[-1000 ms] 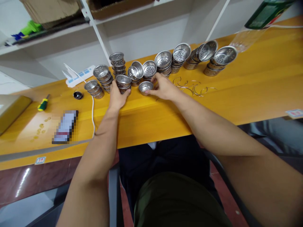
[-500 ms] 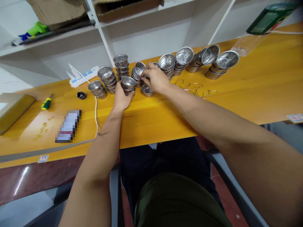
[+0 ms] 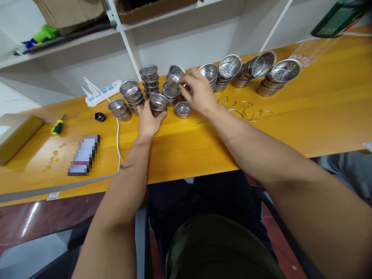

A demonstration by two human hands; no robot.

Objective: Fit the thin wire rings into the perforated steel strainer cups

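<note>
With my right hand (image 3: 197, 89) I pinch the rim of a small perforated metal cup (image 3: 175, 76), tilted in the air. Right below it stands a short stack of similar cups (image 3: 171, 92). My left hand (image 3: 150, 121) is wrapped round another short stack of perforated cups (image 3: 158, 101), which rests on the table. Between my hands, a single metal cup (image 3: 183, 110) sits upright on the wood. More stacks (image 3: 130, 91) rise left of my left hand, and a taller one (image 3: 149, 77) stands behind it.
Thin curved wires (image 3: 247, 110) lie scattered at right. Further cup stacks (image 3: 229, 68) line the back, some leaning, near a clear plastic bottle (image 3: 310, 52). A phone (image 3: 84, 155), a screwdriver (image 3: 58, 126), a white cable (image 3: 118, 143) and a power strip (image 3: 104, 93) are at left.
My right hand has lifted the perforated cup off the stack behind, moving it slightly up and right. My left hand stays at its stack.
</note>
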